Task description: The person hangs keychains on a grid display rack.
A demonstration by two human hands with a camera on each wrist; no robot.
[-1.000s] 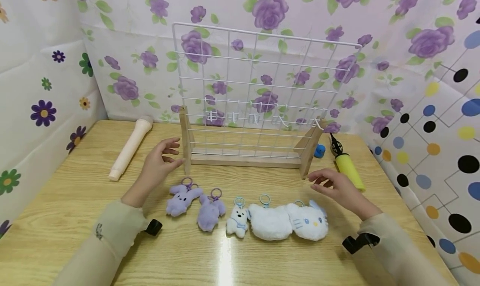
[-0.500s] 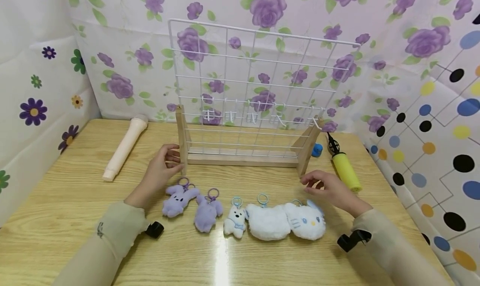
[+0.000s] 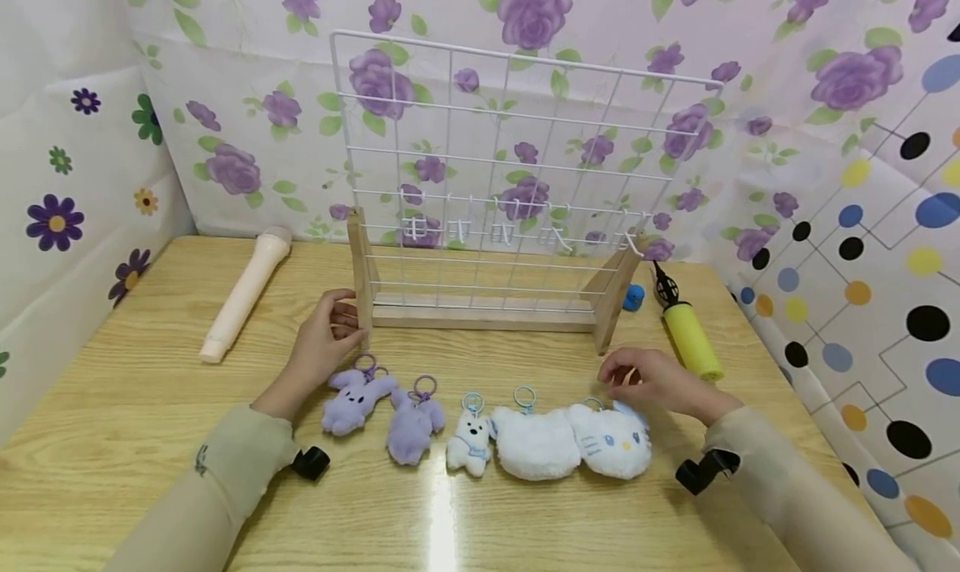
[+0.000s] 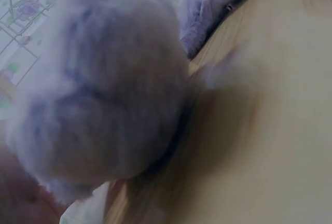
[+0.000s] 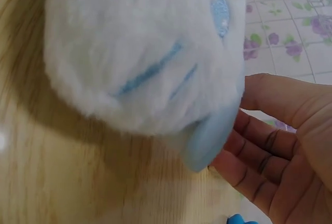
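My left hand (image 3: 324,335) is beside the left wooden foot (image 3: 362,272) of a white wire grid rack (image 3: 495,247), its thumb tip overlapping the foot; firm contact is unclear. My right hand (image 3: 651,380), loosely bent and holding nothing, hovers by the white cat plush (image 3: 618,451), in front of the right foot (image 3: 617,297). Its thumb and fingers show near the plush's blue bow (image 5: 207,141). Two purple plush keychains (image 3: 357,401) (image 3: 412,430) lie near my left hand, one large in the left wrist view (image 4: 104,89). A small white dog plush (image 3: 470,449) and a white faceless-side plush (image 3: 536,447) lie between.
Several white hooks (image 3: 502,234) hang on the grid. A pale microphone-shaped object (image 3: 247,297) lies at left. A yellow pump (image 3: 690,338) and a small blue item (image 3: 633,297) are at right. Patterned cloth (image 3: 277,105) encloses the wooden table (image 3: 352,514).
My left hand has come in against the left foot of the rack. The right hand has shifted slightly left and lower, nearer the cat plush. The plushes stay put; the head view shifts a little.
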